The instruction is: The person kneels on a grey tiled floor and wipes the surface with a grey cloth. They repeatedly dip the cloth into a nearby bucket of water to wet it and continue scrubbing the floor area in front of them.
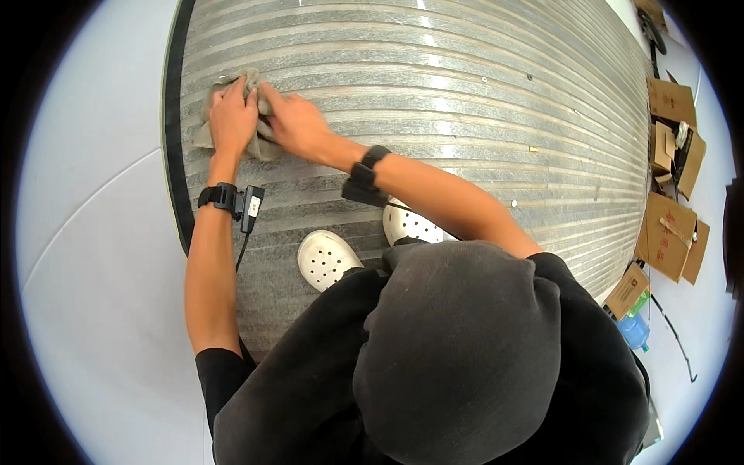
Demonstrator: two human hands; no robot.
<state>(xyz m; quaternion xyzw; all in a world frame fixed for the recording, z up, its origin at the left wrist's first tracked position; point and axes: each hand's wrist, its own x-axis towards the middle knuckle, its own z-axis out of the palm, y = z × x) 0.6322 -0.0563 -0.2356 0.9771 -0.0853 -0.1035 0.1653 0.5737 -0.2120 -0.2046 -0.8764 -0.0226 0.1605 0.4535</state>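
A crumpled grey-beige cloth [265,148] lies bunched on the ribbed, wet-looking grey floor covering [434,108], close to its dark left border. My left hand [233,122] presses down on the cloth with its fingers curled into it. From the right, my right hand [301,128] grips the cloth's right side, its fingers partly hidden in the folds. The two hands are close together, almost touching. Part of the cloth is covered by them.
Black straps with small devices circle both wrists. My white clogs [328,260] stand on the ribbed surface. A pale wall or floor area [93,194] borders it at left. Cardboard boxes [665,236] and a blue plastic bottle [634,332] sit at the far right.
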